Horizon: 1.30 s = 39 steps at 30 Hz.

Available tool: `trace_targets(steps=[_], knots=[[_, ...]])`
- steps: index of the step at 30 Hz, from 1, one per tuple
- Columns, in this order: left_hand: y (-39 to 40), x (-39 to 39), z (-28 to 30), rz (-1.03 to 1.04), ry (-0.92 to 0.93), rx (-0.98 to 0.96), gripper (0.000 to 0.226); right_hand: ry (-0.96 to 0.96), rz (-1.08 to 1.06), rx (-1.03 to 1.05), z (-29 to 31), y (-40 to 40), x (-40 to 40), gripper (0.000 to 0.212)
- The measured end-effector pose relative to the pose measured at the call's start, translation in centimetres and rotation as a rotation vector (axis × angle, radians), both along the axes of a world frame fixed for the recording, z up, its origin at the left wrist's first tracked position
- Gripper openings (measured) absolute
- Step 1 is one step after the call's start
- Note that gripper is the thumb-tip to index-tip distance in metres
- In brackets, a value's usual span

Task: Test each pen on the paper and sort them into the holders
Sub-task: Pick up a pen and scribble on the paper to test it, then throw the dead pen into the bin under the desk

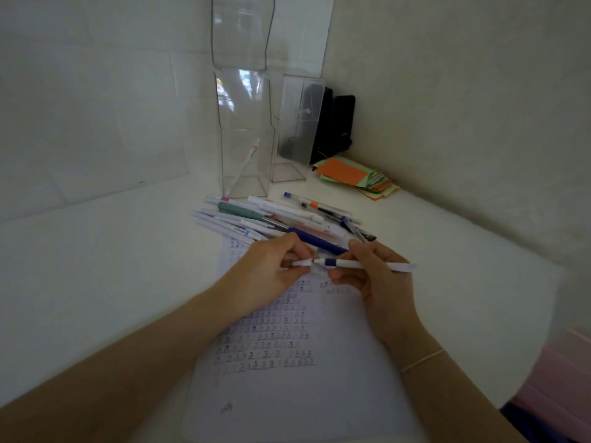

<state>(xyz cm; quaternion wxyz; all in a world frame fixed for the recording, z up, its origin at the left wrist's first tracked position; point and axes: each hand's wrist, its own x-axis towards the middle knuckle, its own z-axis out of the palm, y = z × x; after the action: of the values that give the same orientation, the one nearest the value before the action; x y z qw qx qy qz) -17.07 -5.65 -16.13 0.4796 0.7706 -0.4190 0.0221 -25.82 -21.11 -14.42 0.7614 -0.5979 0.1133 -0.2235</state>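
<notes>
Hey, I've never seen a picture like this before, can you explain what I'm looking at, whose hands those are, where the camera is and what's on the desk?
This is one picture from a camera worn on a person's head, looking down at their own hands. No machine is involved. The right hand holds a white pen with a blue grip; the left hand pinches its white cap, just off the tip. Below lies a paper covered in test scribbles. Behind it sits a pile of pens. Further back stand clear holders: the left holder has one pen inside, the right holder looks empty. Coloured notes lie beside them.
</notes>
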Motion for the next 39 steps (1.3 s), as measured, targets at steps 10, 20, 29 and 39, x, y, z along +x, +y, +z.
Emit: trace_targets(steps=[10, 20, 29, 39], knots=[[0.2, -0.5, 0.7, -0.092, 0.075, 0.023, 0.018, -0.052, 0.121, 0.088, -0.2, -0.4, 0.1, 0.036], [-1.0, -1.3, 1.7, -0.104, 0.712, -0.133, 0.033, 0.046, 0.140, -0.365, -1.0, 0.8, 0.3, 0.054], [-1.5, -1.3, 1.6, 0.045, 0.481, -0.111, 0.031, 0.004, 0.071, -0.330, 0.0, 0.9, 0.2, 0.027], [-13.0, -8.0, 3.2, 0.064, 0.008, 0.065, 0.016, -0.055, -0.498, -0.289, 3.5, -8.6, -9.8, 0.027]])
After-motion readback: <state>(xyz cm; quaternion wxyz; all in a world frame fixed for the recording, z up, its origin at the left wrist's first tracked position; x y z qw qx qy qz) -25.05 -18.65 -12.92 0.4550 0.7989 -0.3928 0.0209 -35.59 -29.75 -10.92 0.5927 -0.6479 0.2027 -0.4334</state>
